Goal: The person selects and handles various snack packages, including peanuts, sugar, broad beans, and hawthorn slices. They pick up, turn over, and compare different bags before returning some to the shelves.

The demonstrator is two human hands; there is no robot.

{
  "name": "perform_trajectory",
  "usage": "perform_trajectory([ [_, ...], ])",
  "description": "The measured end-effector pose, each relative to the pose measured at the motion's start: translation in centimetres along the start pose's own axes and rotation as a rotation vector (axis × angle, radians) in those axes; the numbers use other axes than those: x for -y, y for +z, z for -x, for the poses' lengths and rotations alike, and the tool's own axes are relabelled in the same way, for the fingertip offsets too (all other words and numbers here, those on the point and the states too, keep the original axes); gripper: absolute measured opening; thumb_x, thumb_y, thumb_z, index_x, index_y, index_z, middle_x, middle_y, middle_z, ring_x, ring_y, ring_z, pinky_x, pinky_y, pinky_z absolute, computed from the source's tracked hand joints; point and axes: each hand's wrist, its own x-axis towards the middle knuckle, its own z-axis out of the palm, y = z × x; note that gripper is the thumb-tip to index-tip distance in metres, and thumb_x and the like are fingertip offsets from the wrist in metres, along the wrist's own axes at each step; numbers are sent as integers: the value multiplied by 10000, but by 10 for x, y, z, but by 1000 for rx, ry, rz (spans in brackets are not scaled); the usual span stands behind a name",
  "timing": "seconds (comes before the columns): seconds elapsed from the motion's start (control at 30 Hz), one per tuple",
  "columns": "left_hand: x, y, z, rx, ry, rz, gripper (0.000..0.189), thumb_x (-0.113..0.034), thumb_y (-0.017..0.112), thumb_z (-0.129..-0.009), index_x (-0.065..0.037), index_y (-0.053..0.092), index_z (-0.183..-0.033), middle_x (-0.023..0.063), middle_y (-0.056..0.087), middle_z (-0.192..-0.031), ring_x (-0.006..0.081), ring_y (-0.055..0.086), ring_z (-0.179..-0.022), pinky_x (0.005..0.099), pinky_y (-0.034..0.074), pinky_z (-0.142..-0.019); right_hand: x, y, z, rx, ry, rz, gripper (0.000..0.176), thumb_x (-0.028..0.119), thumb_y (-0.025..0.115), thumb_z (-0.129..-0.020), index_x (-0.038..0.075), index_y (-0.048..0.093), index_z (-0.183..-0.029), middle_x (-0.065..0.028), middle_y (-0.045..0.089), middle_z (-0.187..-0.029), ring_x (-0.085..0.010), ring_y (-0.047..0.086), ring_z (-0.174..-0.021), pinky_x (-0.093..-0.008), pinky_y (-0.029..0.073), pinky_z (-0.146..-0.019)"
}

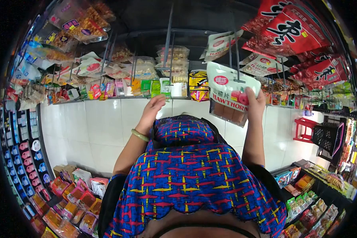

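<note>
My right hand (256,105) grips the right side of a bag of hawthorn slices (225,104), white-green on top with a clear lower part showing brown slices. The bag's top edge is right at the end of a metal display hook (238,63). Another white-green bag (219,44) hangs behind it. My left hand (150,111) is raised on the other side, fingers stretched out with nothing in them, a pale bangle (140,135) at its wrist. Nearest to it are green packets (155,88) on the shelf.
Large red bags (291,29) hang at the upper right, and nut bags (85,25) at the upper left. Several metal hooks (168,39) stick out toward me. A red stool (304,129) and a black basket (325,135) stand on the right. Packed goods (73,194) fill the lower left.
</note>
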Motion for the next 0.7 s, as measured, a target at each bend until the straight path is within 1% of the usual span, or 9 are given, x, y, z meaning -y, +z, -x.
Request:
perform_trajectory([
  [0.1,-11,24,-3,227,144,-107,513,-236,539,-872,-54,358,-1316,81,464,-1252,190,428,-1157,320,325,-966,-10,-18,18,-1,43,-104,224,97,589,-826,-12,564,-1021,-59,609,-922,-116,567,-804,-247,459,-723],
  [0.17,-21,43,-8,343,251,-158,551,-232,534,-876,-54,308,-1347,96,421,-1293,195,396,-1183,326,305,-988,-16,-23,28,129,61,-56,198,94,573,-829,2,571,-1004,-57,615,-913,-116,572,-799,-256,461,-729],
  [0.23,-32,58,-10,407,413,-277,490,-216,523,-888,-32,361,-1312,86,467,-1247,168,438,-1130,300,343,-953,-21,-9,37,228,95,-54,185,105,579,-827,9,582,-986,-51,623,-890,-117,580,-787,-254,460,-726],
  [0.3,-28,61,-12,441,160,-164,391,-188,526,-890,-18,456,-1235,62,534,-1155,126,497,-1028,265,384,-901,-22,16,43,273,107,-112,181,117,582,-828,12,587,-976,-51,627,-886,-118,584,-783,-253,459,-725],
  [0.33,-29,62,-9,323,163,27,250,-183,563,-870,-32,569,-1068,32,602,-975,104,531,-923,262,424,-816,-24,25,45,281,111,-159,178,129,585,-830,15,592,-966,-51,631,-881,-118,588,-779,-253,459,-724],
  [0.47,-41,34,7,97,240,257,183,-152,576,-853,-43,601,-998,-2,617,-884,67,533,-813,237,423,-764,-37,55,41,380,138,-160,163,145,540,-865,15,575,-958,-63,638,-821,-139,601,-747,-288,467,-725],
  [0.5,-41,23,9,86,238,256,183,-152,576,-853,-43,601,-998,-2,617,-884,67,533,-813,237,423,-764,-30,73,47,374,132,-134,167,155,528,-873,13,585,-939,-64,643,-779,-147,605,-698,-296,465,-724],
  [0.57,-42,-14,9,-155,393,407,200,-176,584,-849,-46,602,-999,2,619,-897,72,540,-820,235,415,-786,-27,91,53,502,213,-90,188,169,531,-883,6,618,-921,-55,654,-790,-116,595,-711,-255,462,-708],
  [0.7,-53,-114,18,-445,567,509,301,-204,571,-861,-17,536,-1095,44,606,-991,107,555,-899,255,412,-828,-33,113,63,600,275,-56,217,187,526,-891,-2,631,-895,-57,655,-822,-111,598,-747,-260,477,-714],
])
